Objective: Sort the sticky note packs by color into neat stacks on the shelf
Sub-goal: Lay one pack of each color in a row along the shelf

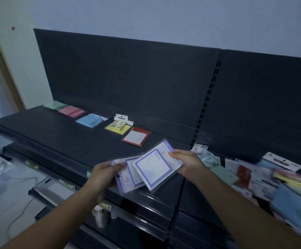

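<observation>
We hold fanned purple packs (149,168) above shelf (56,133) front edge: left hand (106,175) grips left end, right hand (185,162) grips right end. Best to square edges first, then lay stack just right of red pack (137,136). Unsorted pile (272,177) lies far right.

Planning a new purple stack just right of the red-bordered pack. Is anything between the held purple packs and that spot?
Nothing visible does. The purple-bordered packs, gripped by the left hand and right hand, hang just in front of the red-bordered pack; the shelf to its right shows only dark surface.
</observation>
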`<action>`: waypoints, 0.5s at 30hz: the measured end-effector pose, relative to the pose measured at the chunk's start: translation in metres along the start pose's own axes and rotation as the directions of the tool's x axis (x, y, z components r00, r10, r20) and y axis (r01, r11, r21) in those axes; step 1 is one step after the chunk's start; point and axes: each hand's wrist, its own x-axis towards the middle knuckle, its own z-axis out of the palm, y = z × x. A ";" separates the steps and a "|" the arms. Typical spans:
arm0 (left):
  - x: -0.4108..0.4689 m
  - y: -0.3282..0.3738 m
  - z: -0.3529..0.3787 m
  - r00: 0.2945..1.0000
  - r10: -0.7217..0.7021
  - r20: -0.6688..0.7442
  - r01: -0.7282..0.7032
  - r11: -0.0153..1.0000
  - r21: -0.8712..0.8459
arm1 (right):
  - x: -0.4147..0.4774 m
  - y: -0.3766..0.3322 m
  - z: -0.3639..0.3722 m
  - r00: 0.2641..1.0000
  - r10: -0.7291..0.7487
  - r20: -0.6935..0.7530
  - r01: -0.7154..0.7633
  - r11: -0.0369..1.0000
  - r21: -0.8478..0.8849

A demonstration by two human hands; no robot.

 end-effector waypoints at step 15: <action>0.084 0.038 0.051 0.947 -0.153 0.281 0.039 0.926 0.375 | 0.058 -0.013 -0.002 0.965 -0.046 0.258 0.186 0.814 -0.550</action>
